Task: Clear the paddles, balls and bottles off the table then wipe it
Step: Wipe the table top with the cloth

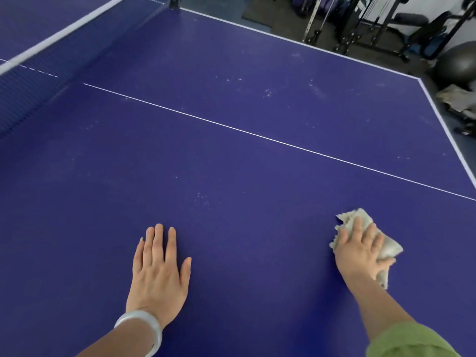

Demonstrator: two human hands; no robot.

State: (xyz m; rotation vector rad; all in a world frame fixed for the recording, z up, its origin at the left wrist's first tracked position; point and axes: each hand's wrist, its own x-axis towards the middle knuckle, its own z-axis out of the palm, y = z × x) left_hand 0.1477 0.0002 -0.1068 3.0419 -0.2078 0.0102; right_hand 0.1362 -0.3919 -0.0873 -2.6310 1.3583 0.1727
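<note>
The blue table-tennis table (231,130) fills the view, with a thin white centre line and pale dusty smudges on its surface. My left hand (158,266) lies flat on the table near the front, palm down, fingers straight, with a pale bangle on the wrist. My right hand (360,251) presses a crumpled beige cloth (389,249) onto the table at the lower right, fingers spread over it, the thumb tucked round its edge. No paddles, balls or bottles are in view.
The net (38,81) with its white top band runs along the upper left. Beyond the table's far and right edges stand gym machines (360,24), a grey exercise ball (458,65) and a pile of fabric (458,101) on the floor.
</note>
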